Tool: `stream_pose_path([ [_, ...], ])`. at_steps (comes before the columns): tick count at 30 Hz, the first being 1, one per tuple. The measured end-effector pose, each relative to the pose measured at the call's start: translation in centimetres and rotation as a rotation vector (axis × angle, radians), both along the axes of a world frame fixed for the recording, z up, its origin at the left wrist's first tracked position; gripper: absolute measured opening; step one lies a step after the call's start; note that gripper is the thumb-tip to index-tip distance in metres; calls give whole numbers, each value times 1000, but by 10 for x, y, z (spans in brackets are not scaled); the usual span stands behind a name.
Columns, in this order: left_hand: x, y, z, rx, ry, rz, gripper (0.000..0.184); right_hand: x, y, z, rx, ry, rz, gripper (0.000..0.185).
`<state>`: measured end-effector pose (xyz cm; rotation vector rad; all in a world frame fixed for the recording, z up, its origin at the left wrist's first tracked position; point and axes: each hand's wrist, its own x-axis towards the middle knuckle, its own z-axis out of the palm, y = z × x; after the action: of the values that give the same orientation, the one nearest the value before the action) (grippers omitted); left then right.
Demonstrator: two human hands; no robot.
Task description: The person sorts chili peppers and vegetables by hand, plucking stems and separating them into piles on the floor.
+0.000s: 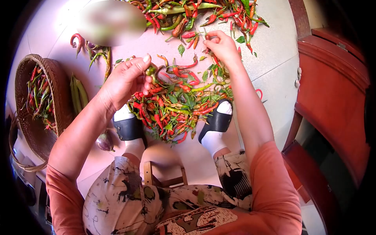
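Observation:
My left hand (131, 76) is closed round a greenish chili pepper (150, 70), thumb and fingers pinched together above the left side of the near pile. That pile of red, green and browned chili peppers (168, 105), mixed with leaves, lies on the floor between my feet. Farther out, my right hand (224, 47) has its fingers pinched beside the far heap of chili peppers (192, 15). A thin stem-like bit shows at its fingertips, but what it grips is too small to name. Some loose red chilies lie under and beside that hand.
A woven basket (58, 90) with chilies in it stands tilted at left, beside long green vegetables (79, 94). An eggplant (105, 141) lies behind my left slipper (129, 128). Red wooden furniture (333, 66) stands at right. Part of a wooden stool (148, 173) shows below me.

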<state>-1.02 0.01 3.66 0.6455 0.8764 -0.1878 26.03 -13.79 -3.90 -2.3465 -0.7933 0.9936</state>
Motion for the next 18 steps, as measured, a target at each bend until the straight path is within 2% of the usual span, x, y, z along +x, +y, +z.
stream_pose_path([
  [1,-1,1,-1,-14,1,28,35,0,-4,5,35,187,-118,39],
  [3,1,1,0,-15,-12,28,38,1,-11,14,77,288,-195,41],
  [5,6,-1,1,-120,-116,105,42,0,-18,18,194,589,-412,37],
  [7,9,-1,-2,-151,-166,118,46,-23,-12,43,224,673,-409,37],
  [9,13,-3,-5,-184,-213,130,51,-48,-6,63,217,797,-250,35],
  [11,17,-6,-6,-341,-237,217,61,-70,-3,69,314,980,-191,29],
  [13,16,-7,-11,-443,-308,232,70,-86,7,80,339,971,-89,25],
  [16,12,-7,-12,-479,-327,259,71,-99,19,105,270,870,-72,24],
  [18,10,-6,-11,-478,-323,270,71,-99,21,112,267,713,-36,21],
])
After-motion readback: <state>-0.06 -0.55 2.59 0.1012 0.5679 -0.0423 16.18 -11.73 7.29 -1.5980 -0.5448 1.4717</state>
